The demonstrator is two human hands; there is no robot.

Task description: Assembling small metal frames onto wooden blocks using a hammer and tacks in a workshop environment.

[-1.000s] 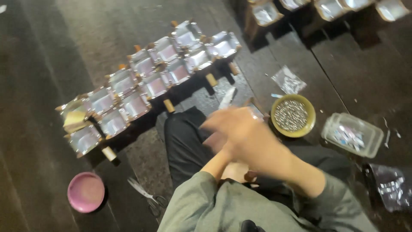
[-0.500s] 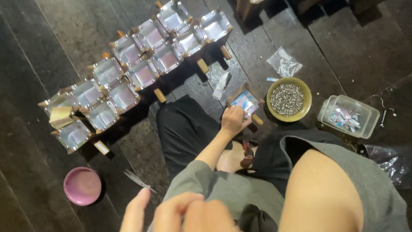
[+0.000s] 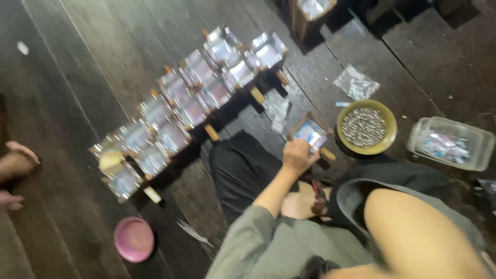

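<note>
- Our left hand (image 3: 298, 156) rests on the near edge of a small foil-lined wooden frame (image 3: 311, 135), fingers curled over its rim. A second ago this hand was a blur sweeping across the view; half a second ago it had reached the frame, and it has stayed there since.
- Our right hand is out of view now. Only the bare right forearm (image 3: 418, 232) crosses the lower right corner, so we cannot tell whether that hand is open or holding anything. Half a second ago its fingers showed at the bottom edge.
- The frame sits on the dark plank floor (image 3: 77, 103), just beside a yellow bowl of small silvery pieces (image 3: 367, 127).
- Right of the bowl stands a clear plastic tub (image 3: 448, 143) holding small packets.
- A double row of similar foil-lined frames (image 3: 191, 103) runs diagonally across the floor, well apart from the hand.
- A pink bowl (image 3: 134, 238) lies at lower left, and a clear plastic bag (image 3: 356, 82) lies beyond the yellow bowl.
- At the left edge, another person's bare foot (image 3: 13, 165) shows.
</note>
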